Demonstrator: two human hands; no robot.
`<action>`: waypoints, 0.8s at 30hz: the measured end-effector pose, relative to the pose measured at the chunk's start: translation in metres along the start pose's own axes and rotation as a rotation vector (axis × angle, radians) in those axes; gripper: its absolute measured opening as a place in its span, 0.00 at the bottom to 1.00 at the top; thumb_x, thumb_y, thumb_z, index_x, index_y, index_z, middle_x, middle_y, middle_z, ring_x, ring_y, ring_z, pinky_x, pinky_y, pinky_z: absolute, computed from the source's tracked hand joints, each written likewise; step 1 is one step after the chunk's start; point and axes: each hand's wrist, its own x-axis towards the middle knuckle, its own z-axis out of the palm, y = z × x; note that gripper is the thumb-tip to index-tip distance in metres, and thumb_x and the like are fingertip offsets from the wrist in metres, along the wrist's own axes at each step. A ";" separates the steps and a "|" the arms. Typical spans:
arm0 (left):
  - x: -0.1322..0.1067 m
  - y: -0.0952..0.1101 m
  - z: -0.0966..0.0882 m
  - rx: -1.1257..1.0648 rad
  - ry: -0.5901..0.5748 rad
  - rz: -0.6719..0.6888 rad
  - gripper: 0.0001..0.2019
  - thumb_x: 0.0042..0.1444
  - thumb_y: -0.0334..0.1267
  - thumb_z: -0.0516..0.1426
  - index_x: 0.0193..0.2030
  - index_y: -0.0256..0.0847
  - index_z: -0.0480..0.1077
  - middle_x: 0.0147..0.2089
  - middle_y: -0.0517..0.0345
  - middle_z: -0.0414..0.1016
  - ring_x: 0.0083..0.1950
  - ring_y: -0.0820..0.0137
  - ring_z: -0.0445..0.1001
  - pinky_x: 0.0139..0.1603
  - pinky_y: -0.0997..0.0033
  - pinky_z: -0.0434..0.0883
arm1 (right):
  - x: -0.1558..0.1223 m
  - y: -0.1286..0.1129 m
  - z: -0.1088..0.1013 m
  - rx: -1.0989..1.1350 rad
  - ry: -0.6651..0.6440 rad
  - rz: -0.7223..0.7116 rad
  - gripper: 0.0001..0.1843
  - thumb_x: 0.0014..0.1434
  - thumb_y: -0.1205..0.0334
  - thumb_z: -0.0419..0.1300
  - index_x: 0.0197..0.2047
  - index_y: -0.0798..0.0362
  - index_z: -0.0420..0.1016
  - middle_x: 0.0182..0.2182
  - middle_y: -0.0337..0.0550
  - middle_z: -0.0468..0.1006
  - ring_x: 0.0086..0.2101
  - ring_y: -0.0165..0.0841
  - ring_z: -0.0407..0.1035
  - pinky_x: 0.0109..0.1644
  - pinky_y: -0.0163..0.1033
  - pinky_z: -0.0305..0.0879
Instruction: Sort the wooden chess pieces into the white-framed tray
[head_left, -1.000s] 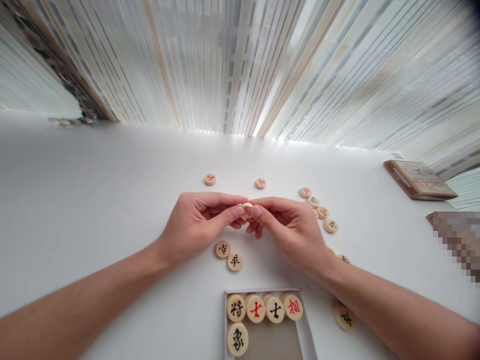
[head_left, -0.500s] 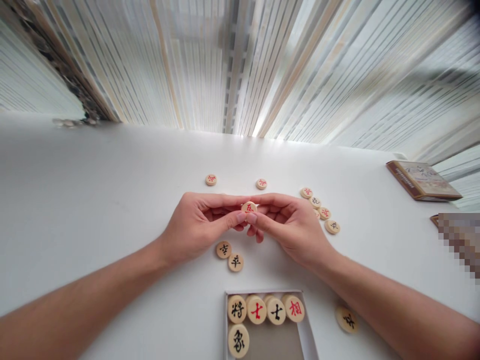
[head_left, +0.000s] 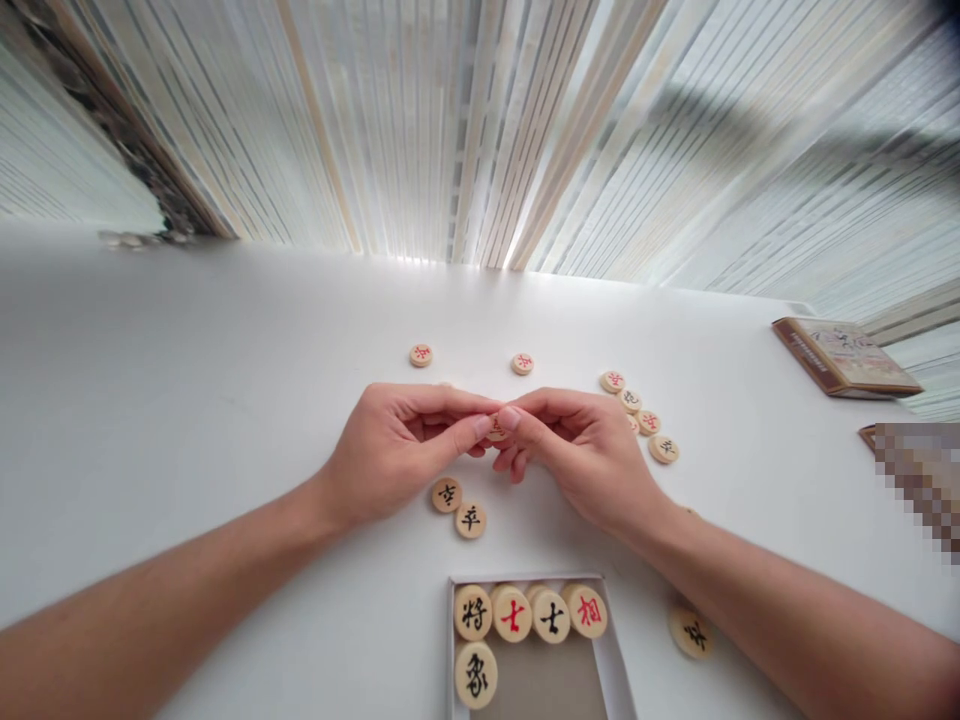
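Observation:
Between both hands is a round wooden Chinese chess piece (head_left: pixel 496 428) with a red character, mostly covered by the thumbs. My left hand (head_left: pixel 420 435) pinches it from the left, thumb in front, fingers behind. From the right, my right hand (head_left: pixel 559 435) closes on the same piece, its thumb lying over the face. Below the hands, two pieces with black characters (head_left: pixel 470 520) touch each other on the white table (head_left: pixel 225 450). Nearer to me, an open shallow box (head_left: pixel 615 650) holds a row of pieces along its far side, with another black-lettered piece (head_left: pixel 476 675) beneath the row's left end.
Two red-lettered pieces (head_left: pixel 421 355) lie beyond my hands. A cluster of several pieces (head_left: pixel 649 422) sits to the right, and a single piece (head_left: pixel 691 632) lies by my right forearm. A flat decorated box (head_left: pixel 851 357) rests at the far right. Striped curtains (head_left: pixel 412 120) hang behind the table.
My right thumb has slid up and left over the held piece, so less of its red character shows. Both hands stay in about the same place.

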 end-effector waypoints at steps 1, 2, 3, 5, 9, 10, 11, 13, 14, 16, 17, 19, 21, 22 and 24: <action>0.000 0.000 0.000 -0.008 0.000 -0.011 0.07 0.61 0.34 0.69 0.46 0.39 0.87 0.40 0.53 0.89 0.37 0.66 0.87 0.42 0.72 0.86 | 0.000 0.000 0.000 0.009 -0.007 0.004 0.12 0.60 0.53 0.76 0.40 0.53 0.90 0.29 0.45 0.87 0.27 0.31 0.79 0.30 0.33 0.79; 0.000 0.000 0.000 -0.018 0.000 -0.020 0.08 0.61 0.35 0.69 0.46 0.39 0.87 0.41 0.52 0.89 0.38 0.66 0.87 0.43 0.72 0.86 | 0.001 0.000 0.000 0.019 -0.013 0.009 0.12 0.61 0.53 0.76 0.41 0.53 0.90 0.30 0.46 0.87 0.27 0.31 0.79 0.30 0.33 0.79; 0.001 -0.001 0.000 -0.032 0.000 -0.026 0.09 0.61 0.35 0.69 0.47 0.38 0.87 0.41 0.52 0.89 0.38 0.66 0.87 0.43 0.72 0.86 | 0.001 0.000 0.000 0.032 -0.014 0.016 0.13 0.61 0.52 0.75 0.42 0.53 0.90 0.31 0.46 0.88 0.28 0.32 0.80 0.31 0.34 0.80; 0.001 -0.001 0.000 -0.069 -0.005 -0.024 0.10 0.60 0.33 0.70 0.49 0.38 0.86 0.42 0.52 0.89 0.40 0.66 0.88 0.44 0.72 0.86 | 0.002 0.001 -0.001 0.063 -0.008 0.025 0.13 0.61 0.52 0.75 0.44 0.52 0.90 0.31 0.46 0.88 0.28 0.32 0.80 0.31 0.34 0.80; 0.002 -0.002 0.000 -0.097 -0.036 -0.012 0.13 0.61 0.30 0.69 0.52 0.39 0.86 0.42 0.53 0.89 0.40 0.65 0.88 0.45 0.71 0.86 | 0.003 0.003 -0.002 0.098 -0.001 0.053 0.15 0.58 0.54 0.77 0.46 0.52 0.90 0.31 0.46 0.88 0.29 0.34 0.80 0.32 0.36 0.80; 0.002 -0.002 0.000 -0.096 -0.043 -0.012 0.13 0.61 0.31 0.69 0.53 0.40 0.86 0.42 0.52 0.89 0.40 0.65 0.88 0.45 0.70 0.86 | 0.003 0.004 -0.002 0.106 -0.007 0.057 0.16 0.57 0.55 0.78 0.47 0.52 0.90 0.31 0.46 0.88 0.29 0.33 0.80 0.33 0.36 0.80; 0.001 -0.002 0.000 -0.097 -0.050 -0.013 0.13 0.62 0.31 0.69 0.53 0.40 0.86 0.42 0.52 0.89 0.40 0.65 0.88 0.44 0.70 0.87 | 0.003 0.004 -0.003 0.115 -0.012 0.062 0.17 0.55 0.57 0.79 0.47 0.52 0.90 0.31 0.45 0.88 0.29 0.33 0.80 0.33 0.36 0.80; 0.000 -0.003 -0.001 -0.103 -0.065 -0.014 0.13 0.62 0.33 0.69 0.54 0.42 0.85 0.43 0.53 0.89 0.40 0.65 0.88 0.44 0.69 0.87 | 0.003 0.004 -0.003 0.124 -0.017 0.075 0.17 0.53 0.58 0.81 0.46 0.52 0.90 0.30 0.44 0.87 0.28 0.31 0.79 0.32 0.35 0.79; 0.000 -0.003 -0.001 -0.101 -0.071 -0.016 0.13 0.63 0.33 0.69 0.54 0.43 0.85 0.43 0.53 0.89 0.39 0.64 0.89 0.45 0.69 0.87 | 0.003 0.003 -0.003 0.121 -0.016 0.084 0.18 0.52 0.59 0.81 0.46 0.52 0.90 0.29 0.43 0.87 0.27 0.31 0.78 0.31 0.34 0.78; -0.001 -0.003 -0.001 -0.083 -0.086 -0.014 0.13 0.64 0.34 0.68 0.55 0.44 0.85 0.42 0.54 0.89 0.39 0.64 0.89 0.45 0.68 0.87 | 0.003 0.002 -0.003 0.102 -0.016 0.107 0.18 0.50 0.59 0.82 0.44 0.54 0.89 0.27 0.43 0.86 0.25 0.29 0.76 0.29 0.33 0.76; -0.001 -0.002 -0.001 -0.069 -0.094 -0.009 0.13 0.64 0.34 0.68 0.55 0.44 0.85 0.41 0.54 0.89 0.39 0.64 0.89 0.45 0.68 0.87 | 0.003 0.001 -0.003 0.091 -0.016 0.119 0.18 0.49 0.59 0.82 0.42 0.55 0.89 0.26 0.43 0.86 0.24 0.29 0.75 0.28 0.32 0.75; -0.002 -0.002 0.000 -0.040 -0.116 0.013 0.13 0.65 0.32 0.67 0.54 0.44 0.85 0.39 0.55 0.89 0.39 0.65 0.88 0.45 0.69 0.87 | 0.003 0.000 -0.002 0.072 -0.013 0.145 0.17 0.48 0.58 0.83 0.36 0.56 0.87 0.27 0.44 0.86 0.23 0.28 0.74 0.26 0.31 0.73; -0.002 -0.002 0.000 -0.018 -0.129 0.044 0.13 0.64 0.30 0.66 0.54 0.44 0.86 0.39 0.55 0.89 0.39 0.65 0.88 0.44 0.71 0.87 | 0.003 -0.001 -0.002 0.053 -0.014 0.155 0.16 0.49 0.57 0.82 0.32 0.56 0.84 0.27 0.45 0.86 0.22 0.27 0.72 0.25 0.30 0.71; -0.002 -0.001 0.000 -0.009 -0.132 0.058 0.14 0.64 0.29 0.66 0.54 0.44 0.86 0.39 0.55 0.89 0.38 0.66 0.88 0.44 0.71 0.87 | 0.003 -0.001 -0.002 0.044 -0.018 0.151 0.16 0.50 0.56 0.82 0.32 0.56 0.84 0.27 0.45 0.86 0.22 0.26 0.72 0.25 0.30 0.71; -0.002 -0.002 0.000 0.004 -0.137 0.076 0.15 0.64 0.28 0.65 0.55 0.45 0.85 0.41 0.54 0.89 0.39 0.66 0.88 0.44 0.72 0.87 | 0.002 -0.001 -0.002 0.022 -0.029 0.136 0.15 0.53 0.55 0.81 0.32 0.56 0.84 0.26 0.44 0.85 0.22 0.26 0.72 0.26 0.30 0.71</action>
